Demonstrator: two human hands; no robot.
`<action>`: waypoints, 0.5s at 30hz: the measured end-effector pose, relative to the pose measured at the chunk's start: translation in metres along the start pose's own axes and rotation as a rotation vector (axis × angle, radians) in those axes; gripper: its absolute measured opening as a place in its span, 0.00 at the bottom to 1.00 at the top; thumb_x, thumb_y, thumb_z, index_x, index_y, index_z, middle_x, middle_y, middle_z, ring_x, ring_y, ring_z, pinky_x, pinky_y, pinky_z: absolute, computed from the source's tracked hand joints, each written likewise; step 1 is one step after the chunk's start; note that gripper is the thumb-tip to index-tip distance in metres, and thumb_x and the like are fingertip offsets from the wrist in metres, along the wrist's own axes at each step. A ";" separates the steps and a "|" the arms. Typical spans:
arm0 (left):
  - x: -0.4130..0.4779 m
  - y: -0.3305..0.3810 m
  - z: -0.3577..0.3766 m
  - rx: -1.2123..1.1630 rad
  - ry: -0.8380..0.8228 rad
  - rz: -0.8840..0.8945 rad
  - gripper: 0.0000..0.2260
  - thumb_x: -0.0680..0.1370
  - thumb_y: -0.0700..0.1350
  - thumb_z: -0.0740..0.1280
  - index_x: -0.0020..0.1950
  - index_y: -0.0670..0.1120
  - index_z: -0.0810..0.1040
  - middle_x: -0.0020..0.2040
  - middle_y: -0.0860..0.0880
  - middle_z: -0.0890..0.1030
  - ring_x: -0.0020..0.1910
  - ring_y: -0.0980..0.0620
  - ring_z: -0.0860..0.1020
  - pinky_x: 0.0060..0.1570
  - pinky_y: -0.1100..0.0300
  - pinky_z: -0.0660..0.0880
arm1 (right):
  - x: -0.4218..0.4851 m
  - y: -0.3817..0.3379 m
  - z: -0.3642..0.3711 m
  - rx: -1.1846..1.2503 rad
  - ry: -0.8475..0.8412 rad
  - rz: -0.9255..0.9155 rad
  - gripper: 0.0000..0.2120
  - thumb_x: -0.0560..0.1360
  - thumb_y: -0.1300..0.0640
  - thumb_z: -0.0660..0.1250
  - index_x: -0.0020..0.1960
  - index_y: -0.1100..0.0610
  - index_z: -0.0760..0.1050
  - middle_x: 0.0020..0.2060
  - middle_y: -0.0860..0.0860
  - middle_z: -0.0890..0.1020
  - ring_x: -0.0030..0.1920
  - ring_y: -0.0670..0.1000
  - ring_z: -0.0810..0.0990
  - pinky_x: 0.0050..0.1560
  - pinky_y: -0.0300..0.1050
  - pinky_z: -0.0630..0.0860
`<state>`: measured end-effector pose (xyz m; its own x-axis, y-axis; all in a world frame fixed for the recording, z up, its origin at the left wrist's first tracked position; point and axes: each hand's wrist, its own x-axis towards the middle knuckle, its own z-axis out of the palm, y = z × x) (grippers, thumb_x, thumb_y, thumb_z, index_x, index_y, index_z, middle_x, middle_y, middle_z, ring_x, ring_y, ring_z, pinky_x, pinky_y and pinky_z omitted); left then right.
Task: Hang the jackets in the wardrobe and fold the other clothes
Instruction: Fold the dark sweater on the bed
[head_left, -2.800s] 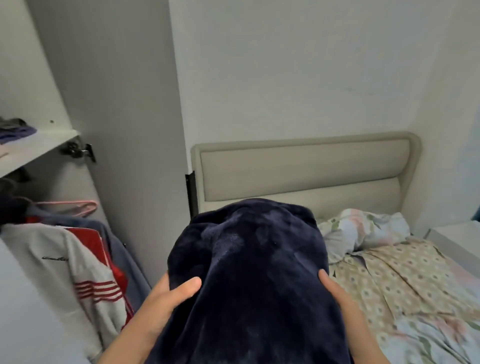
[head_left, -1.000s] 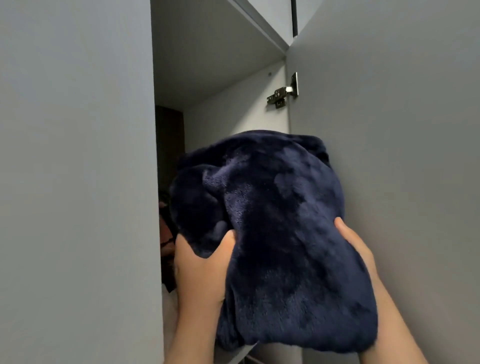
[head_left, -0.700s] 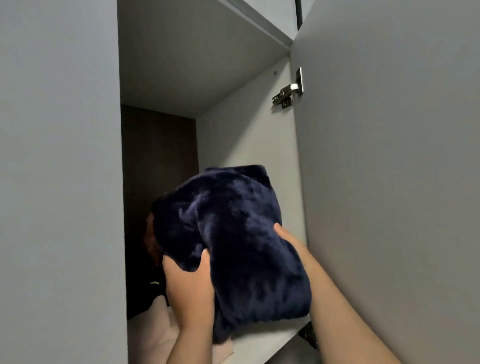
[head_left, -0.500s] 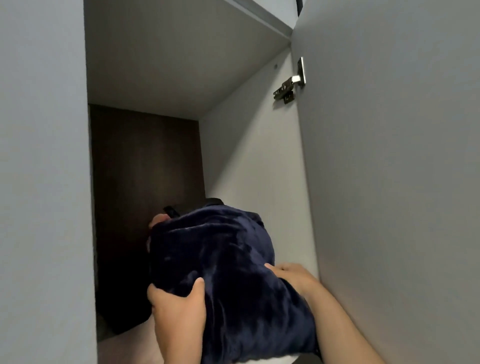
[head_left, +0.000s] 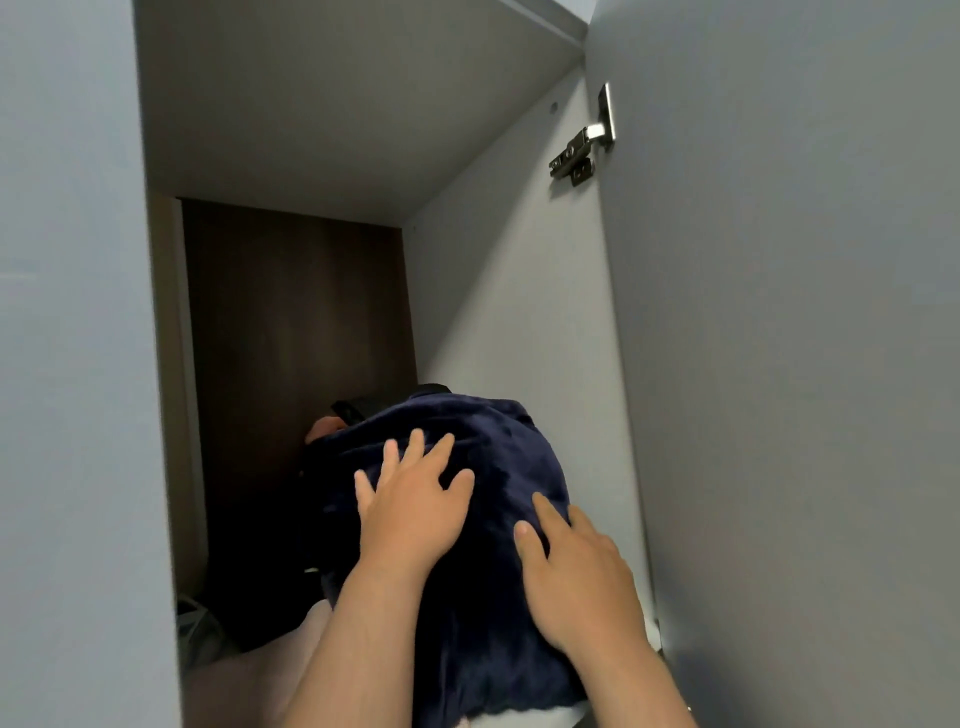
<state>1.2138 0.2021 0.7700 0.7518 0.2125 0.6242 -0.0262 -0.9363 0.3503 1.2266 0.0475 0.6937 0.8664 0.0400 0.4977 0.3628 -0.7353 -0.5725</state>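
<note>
In the lower centre, my left grip (head_left: 413, 512) and right grip (head_left: 576, 582) press open-palmed, fingers apart, on the navy fleece (head_left: 498, 441). I'd push evenly so the fold holds.

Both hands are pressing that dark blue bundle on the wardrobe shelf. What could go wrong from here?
The bundle is bulky and its near end lies at the front edge of the shelf; if the left hand and right hand let go too soon, it may slide back out. Pushing harder could crush or shove the black item behind it. The door might not shut over any overhang.
</note>
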 end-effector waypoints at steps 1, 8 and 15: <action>0.000 -0.004 0.010 -0.010 -0.038 -0.074 0.25 0.82 0.60 0.52 0.79 0.61 0.54 0.81 0.54 0.48 0.80 0.50 0.43 0.76 0.42 0.39 | 0.007 0.006 0.003 -0.003 0.009 -0.024 0.28 0.81 0.35 0.45 0.79 0.40 0.53 0.79 0.48 0.59 0.74 0.56 0.64 0.73 0.53 0.64; -0.005 -0.013 0.054 -0.048 -0.007 -0.194 0.29 0.81 0.63 0.48 0.79 0.61 0.42 0.81 0.52 0.40 0.80 0.50 0.39 0.76 0.43 0.38 | 0.060 0.042 0.025 0.205 -0.092 -0.129 0.24 0.82 0.38 0.51 0.77 0.37 0.58 0.79 0.42 0.59 0.78 0.45 0.57 0.76 0.47 0.58; 0.007 -0.017 0.073 -0.003 -0.083 -0.215 0.29 0.81 0.63 0.46 0.79 0.60 0.38 0.80 0.50 0.36 0.79 0.48 0.35 0.75 0.43 0.35 | 0.078 0.052 0.040 0.164 -0.104 -0.146 0.26 0.81 0.37 0.47 0.78 0.37 0.55 0.78 0.40 0.59 0.77 0.44 0.58 0.76 0.49 0.59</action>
<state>1.2676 0.1991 0.7172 0.7919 0.3831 0.4755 0.1383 -0.8710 0.4714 1.3271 0.0395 0.6768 0.8281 0.2134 0.5184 0.5305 -0.5973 -0.6015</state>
